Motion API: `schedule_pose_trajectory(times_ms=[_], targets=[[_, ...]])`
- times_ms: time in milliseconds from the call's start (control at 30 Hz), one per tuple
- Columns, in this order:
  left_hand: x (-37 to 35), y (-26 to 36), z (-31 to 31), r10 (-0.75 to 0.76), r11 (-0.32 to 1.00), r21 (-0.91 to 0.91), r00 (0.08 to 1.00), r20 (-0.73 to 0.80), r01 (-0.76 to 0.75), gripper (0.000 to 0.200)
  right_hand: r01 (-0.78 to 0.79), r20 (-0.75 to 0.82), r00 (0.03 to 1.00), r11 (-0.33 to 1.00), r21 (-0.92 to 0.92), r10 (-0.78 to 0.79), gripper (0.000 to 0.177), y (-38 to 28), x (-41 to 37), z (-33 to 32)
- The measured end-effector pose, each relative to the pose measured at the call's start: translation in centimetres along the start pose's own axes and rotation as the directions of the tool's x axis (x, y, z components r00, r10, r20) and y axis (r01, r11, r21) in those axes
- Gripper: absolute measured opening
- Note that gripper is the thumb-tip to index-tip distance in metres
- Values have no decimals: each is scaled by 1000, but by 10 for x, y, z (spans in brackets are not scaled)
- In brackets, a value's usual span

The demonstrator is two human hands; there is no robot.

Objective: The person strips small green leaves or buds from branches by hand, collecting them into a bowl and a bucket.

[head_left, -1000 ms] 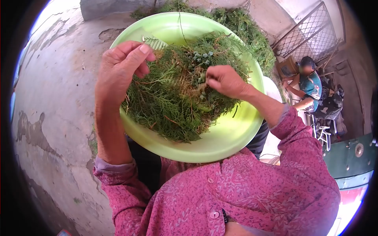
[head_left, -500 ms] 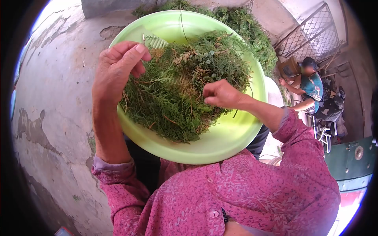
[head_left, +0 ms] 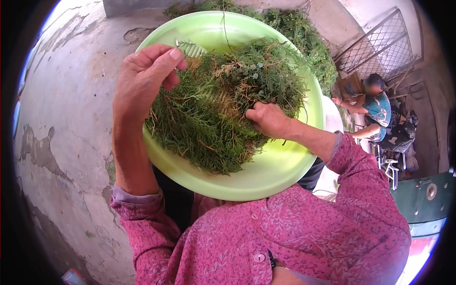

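A heap of feathery green evergreen sprigs (head_left: 199, 128), with some brown bits and bluish cones, lies in a wide light-green plastic basin (head_left: 237, 183) on my lap. Over the basin's left side, my left hand (head_left: 152, 71) is raised with thumb and fingers pinched together; whatever is between them is too small to make out. A slim pale tip shows just beyond those fingers. My right hand (head_left: 270, 119) is closed, its fingertips down in the right part of the heap and partly hidden by the foliage.
More cut evergreen branches (head_left: 294, 35) lie on the ground behind the basin. A person (head_left: 377, 107) sits at the right near a cardboard box (head_left: 351, 86). A metal mesh gate (head_left: 380, 45) leans at the back right. Cracked concrete (head_left: 66, 109) spreads to the left.
My right hand has lowered slightly and its fingers have closed in among the sprigs. My left hand stays pinched in nearly the same spot. The view has shifted a little.
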State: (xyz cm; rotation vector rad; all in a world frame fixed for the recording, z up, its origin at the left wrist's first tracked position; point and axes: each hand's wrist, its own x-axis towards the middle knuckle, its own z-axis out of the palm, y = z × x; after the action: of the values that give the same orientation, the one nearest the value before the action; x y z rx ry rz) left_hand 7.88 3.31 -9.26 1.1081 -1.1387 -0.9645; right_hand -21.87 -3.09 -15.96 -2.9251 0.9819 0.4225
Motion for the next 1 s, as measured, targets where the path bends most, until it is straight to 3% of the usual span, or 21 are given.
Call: schedule_pose_trajectory(times_ms=[67,100,133,167,200,233,267,300,333,400,467,533,567,700,800,867,900,933,1000], targets=[[-1,0,1,5,1000,-7,1000,-5,-5,17,122,-143,988,887,446,-64,23,11,1,4],[-2,1,3,30,999,-13,999,-30,-31,19,122,-142,988,886,446,-65,23,15,3,4],[-3,1,4,55,998,-19,997,-54,-56,22,-8,-33,998,709,705,44,22,18,5,1],[-3,-1,3,51,998,-19,997,-52,-52,22,-148,106,987,450,881,117,22,19,6,-3],[-1,-4,0,49,999,-18,999,-23,-49,22,-152,109,987,446,882,120,22,20,4,-8],[0,-5,-1,49,999,-16,999,5,-49,22,-264,250,960,111,958,123,20,19,2,-19],[0,-4,1,47,999,-18,999,10,-47,22,-353,379,922,-234,906,77,18,17,-1,-28],[-1,-2,3,47,999,-27,999,-9,-47,21,-333,364,931,-360,872,20,13,15,-4,-33],[-1,-1,4,47,998,-36,998,-29,-48,21,-332,364,931,-360,872,23,13,12,-7,-36],[1,-3,0,50,999,-5,999,-13,-50,21,-313,295,947,-575,755,-129,10,6,-11,-41],[3,-3,0,55,998,29,998,2,-55,20,-296,285,951,-614,732,-119,11,1,-12,-36],[1,-3,1,60,998,15,998,-18,-60,21,-386,173,920,-750,537,-350,12,-5,-11,-32],[1,-4,2,61,998,19,998,-17,-60,21,-355,186,932,-683,638,-311,15,-13,-12,-36],[0,-7,-1,40,999,-8,999,-8,-40,20,-366,85,917,-738,567,-389,14,-14,-10,-35],[1,-8,-3,39,999,12,999,1,-39,19,-372,224,928,-729,575,-297,14,-13,-11,-50],[0,-8,-2,32,999,16,999,12,-33,19,-322,265,946,-438,839,-186,17,-10,-7,-52],[0,-7,0,37,999,-6,999,-2,-37,19,-369,363,929,-276,887,-77,17,-13,-7,-56],[0,-6,1,43,999,-26,999,-18,-43,19,-373,366,927,-278,885,-78,17,-14,-6,-51],[-1,-5,2,36,999,-28,999,-23,-36,19,-223,261,957,248,943,-131,15,-15,-4,-36]])
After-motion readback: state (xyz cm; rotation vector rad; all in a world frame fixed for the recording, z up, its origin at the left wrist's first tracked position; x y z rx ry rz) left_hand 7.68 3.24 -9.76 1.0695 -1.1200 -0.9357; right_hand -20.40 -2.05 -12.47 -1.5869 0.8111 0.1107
